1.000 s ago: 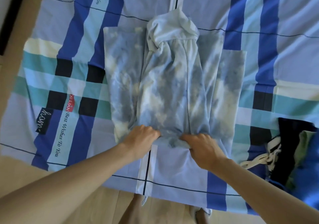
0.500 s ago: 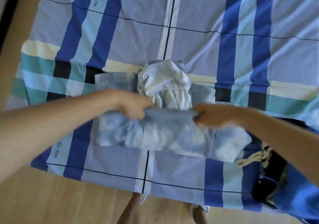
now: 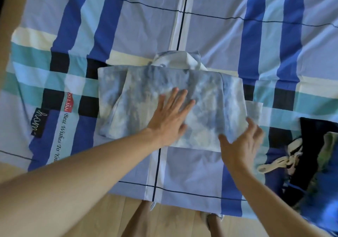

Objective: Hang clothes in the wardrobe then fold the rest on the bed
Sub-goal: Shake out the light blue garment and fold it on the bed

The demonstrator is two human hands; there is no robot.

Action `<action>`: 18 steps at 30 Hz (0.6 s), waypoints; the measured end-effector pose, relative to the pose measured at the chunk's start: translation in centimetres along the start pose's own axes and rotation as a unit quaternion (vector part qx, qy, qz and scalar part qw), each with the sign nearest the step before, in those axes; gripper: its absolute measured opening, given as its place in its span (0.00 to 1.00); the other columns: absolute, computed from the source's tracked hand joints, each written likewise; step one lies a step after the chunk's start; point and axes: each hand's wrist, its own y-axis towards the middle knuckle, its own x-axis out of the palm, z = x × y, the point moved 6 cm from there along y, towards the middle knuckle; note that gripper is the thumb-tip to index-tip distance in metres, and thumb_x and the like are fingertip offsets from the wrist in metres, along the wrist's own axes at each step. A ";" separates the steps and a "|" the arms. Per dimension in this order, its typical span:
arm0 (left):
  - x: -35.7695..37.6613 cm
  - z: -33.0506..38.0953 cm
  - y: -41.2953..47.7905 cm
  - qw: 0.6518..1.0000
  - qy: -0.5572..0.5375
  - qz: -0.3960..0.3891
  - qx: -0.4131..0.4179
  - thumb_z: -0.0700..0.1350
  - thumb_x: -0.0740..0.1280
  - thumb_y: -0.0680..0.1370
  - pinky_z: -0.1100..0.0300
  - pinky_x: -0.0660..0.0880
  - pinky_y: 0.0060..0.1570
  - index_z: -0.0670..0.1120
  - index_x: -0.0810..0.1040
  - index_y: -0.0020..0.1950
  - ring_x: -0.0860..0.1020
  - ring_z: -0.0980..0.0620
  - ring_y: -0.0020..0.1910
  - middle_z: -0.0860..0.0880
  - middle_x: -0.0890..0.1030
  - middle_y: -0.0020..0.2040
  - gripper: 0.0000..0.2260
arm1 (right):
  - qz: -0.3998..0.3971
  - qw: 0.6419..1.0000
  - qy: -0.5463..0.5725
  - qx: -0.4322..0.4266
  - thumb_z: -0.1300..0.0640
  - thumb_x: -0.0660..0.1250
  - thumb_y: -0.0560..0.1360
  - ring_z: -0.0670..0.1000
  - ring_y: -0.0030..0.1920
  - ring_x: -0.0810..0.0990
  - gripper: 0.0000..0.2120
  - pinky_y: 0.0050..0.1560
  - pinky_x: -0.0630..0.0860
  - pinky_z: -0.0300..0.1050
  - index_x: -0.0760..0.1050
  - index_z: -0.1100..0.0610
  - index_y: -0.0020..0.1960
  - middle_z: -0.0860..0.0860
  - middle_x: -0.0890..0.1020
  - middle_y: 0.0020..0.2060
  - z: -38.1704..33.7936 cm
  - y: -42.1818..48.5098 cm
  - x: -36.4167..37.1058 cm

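Fingers [image 3: 180,98] of your left hand [image 3: 170,116] lie straight and spread, pressing the folded blue-and-white tie-dye fabric top [image 3: 146,83]. Your right hand [image 3: 241,145] rests relaxed at its near corner. The blue plaid bedsheet [image 3: 210,32] underneath reads "Best Wishes To You".

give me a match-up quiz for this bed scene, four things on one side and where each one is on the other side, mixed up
Things
1. left hand
2. right hand
3. tie-dye garment
4. dark clothes pile

Places
a. at the garment's near right corner
b. at the right edge of the bed
c. flat on top of the garment
d. folded, in the middle of the bed

Pairs: 1-c, 2-a, 3-d, 4-b
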 end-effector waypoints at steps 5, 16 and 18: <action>2.5 -0.1 2.0 0.997 -0.022 -0.050 -0.048 0.64 0.54 0.81 0.30 0.40 0.74 0.53 0.37 0.82 0.30 0.42 0.79 0.46 0.34 0.82 0.37 | -0.003 0.956 0.118 0.267 0.45 0.78 0.69 0.62 0.75 0.58 0.51 0.70 0.63 0.59 0.51 0.53 0.80 0.60 0.57 0.76 5.0 0.4 -0.3; 3.1 1.7 -1.4 0.998 -0.033 0.044 0.003 0.55 0.58 0.82 0.30 0.48 0.75 0.52 0.44 0.83 0.33 0.41 0.80 0.44 0.37 0.82 0.34 | -0.224 0.944 0.136 0.199 0.59 0.78 0.69 0.53 0.44 0.79 0.22 0.43 0.74 0.47 0.73 0.58 0.59 0.52 0.80 0.45 -1.7 5.4 0.8; 3.3 1.7 -1.9 0.993 -0.112 0.027 -0.009 0.58 0.56 0.83 0.32 0.45 0.76 0.54 0.47 0.83 0.33 0.44 0.80 0.47 0.37 0.83 0.32 | -0.237 0.944 0.136 0.187 0.59 0.76 0.69 0.55 0.42 0.80 0.16 0.40 0.76 0.47 0.75 0.59 0.54 0.56 0.81 0.44 -3.7 5.0 0.4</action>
